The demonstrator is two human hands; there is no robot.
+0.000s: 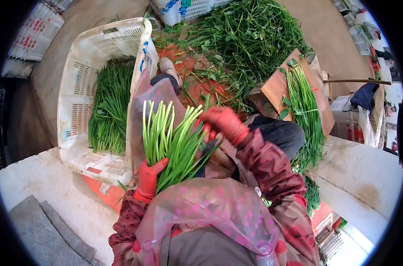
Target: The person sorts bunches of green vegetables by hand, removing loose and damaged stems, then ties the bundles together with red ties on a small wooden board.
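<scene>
head view: left hand [150, 178] clamps the green stalks [177, 148], right of the white crate [68, 108]; right hand [223, 124] is by their right side, grip unclear; a loosened left hold could spill them.

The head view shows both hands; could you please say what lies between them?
In the head view, a bunch of green stalks lies between the left hand and right hand.

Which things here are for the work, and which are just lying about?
Seemingly for the work:
green stalks, held in the left hand
heap of greens
bundle of greens
white crate

Seemingly just lying about:
grey sheet
dark cloth
stick
</scene>
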